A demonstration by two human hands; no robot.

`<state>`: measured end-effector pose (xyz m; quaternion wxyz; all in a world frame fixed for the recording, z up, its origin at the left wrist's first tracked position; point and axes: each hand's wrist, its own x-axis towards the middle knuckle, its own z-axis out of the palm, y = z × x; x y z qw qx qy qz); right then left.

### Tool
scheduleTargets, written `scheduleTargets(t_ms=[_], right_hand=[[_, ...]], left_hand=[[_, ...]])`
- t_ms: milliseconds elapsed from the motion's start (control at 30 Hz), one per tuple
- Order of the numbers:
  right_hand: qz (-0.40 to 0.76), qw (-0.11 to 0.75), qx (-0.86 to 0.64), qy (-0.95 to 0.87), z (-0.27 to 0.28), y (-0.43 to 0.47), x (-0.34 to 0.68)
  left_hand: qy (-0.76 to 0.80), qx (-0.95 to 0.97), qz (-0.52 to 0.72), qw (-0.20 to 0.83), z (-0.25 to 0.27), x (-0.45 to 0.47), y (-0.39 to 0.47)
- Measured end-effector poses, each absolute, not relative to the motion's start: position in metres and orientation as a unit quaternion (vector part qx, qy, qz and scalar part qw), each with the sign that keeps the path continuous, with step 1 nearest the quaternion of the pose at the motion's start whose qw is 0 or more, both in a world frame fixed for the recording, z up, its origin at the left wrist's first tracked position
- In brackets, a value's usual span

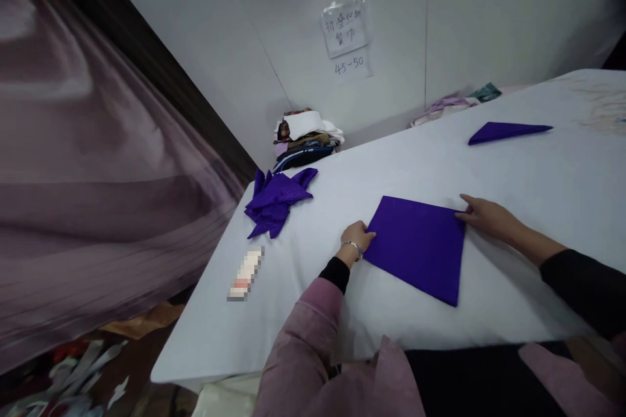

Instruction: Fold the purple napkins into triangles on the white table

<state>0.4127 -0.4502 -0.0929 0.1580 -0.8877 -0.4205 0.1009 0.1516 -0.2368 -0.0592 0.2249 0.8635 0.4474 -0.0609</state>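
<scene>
A purple cloth napkin [415,247], folded into a flat square, lies on the white-covered table [313,319] in front of me. At its left edge my left hand [357,239] pinches the cloth between thumb and fingers; a bracelet circles that wrist. My right hand [486,216] grips the upper right corner, with the index finger sticking out beyond it. A folded purple napkin [508,132] forms a narrow triangle farther back on the right. To the left sits a loose heap of purple napkins [276,201].
Folded clothes [306,136] are stacked at the table's far edge by the wall. More fabrics [454,102] lie along that edge farther right. A blurred-out item [245,275] rests near the left edge. A pinkish curtain [98,143] hangs at left; a sign [345,29] is on the wall.
</scene>
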Motion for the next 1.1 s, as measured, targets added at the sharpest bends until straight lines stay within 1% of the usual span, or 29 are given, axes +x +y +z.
scheduleTargets(t_ms=[133,267,367,500,600,700,767,833,933,1000,1100], right_hand=[[0.115,0.151,-0.886,-0.424,-0.104,-0.442,0.42],[0.126,0.186,-0.877,-0.424,-0.11,-0.432,0.431],[0.116,0.213,-0.868,-0.433,-0.108,-0.416,0.446],[0.094,0.217,-0.859,-0.454,-0.097,-0.386,0.472],[0.076,0.205,-0.857,-0.467,-0.093,-0.369,0.481],[0.041,0.218,-0.838,-0.499,-0.098,-0.361,0.464],[0.027,0.229,-0.815,-0.532,-0.103,-0.36,0.438],[0.033,0.222,-0.789,-0.571,-0.109,-0.359,0.405],[0.045,0.19,-0.763,-0.616,-0.114,-0.358,0.368],[0.035,0.17,-0.766,-0.62,-0.113,-0.358,0.359],[0.019,0.145,-0.783,-0.604,-0.113,-0.36,0.366]], left_hand=[[0.443,0.868,-0.058,0.216,-0.061,0.148,-0.238],[0.439,0.872,-0.059,0.209,-0.064,0.145,-0.241],[0.43,0.871,-0.075,0.225,-0.067,0.142,-0.248],[0.387,0.881,-0.112,0.249,-0.068,0.138,-0.261],[0.389,0.891,-0.103,0.208,-0.061,0.141,-0.261],[0.377,0.913,-0.013,0.153,-0.053,0.156,-0.253],[0.314,0.939,0.043,0.133,-0.054,0.175,-0.248],[0.235,0.963,0.066,0.112,-0.06,0.195,-0.245],[0.173,0.981,0.053,0.069,-0.076,0.218,-0.245],[0.175,0.982,0.032,0.054,-0.086,0.225,-0.244],[0.203,0.977,-0.001,0.062,-0.097,0.226,-0.241]])
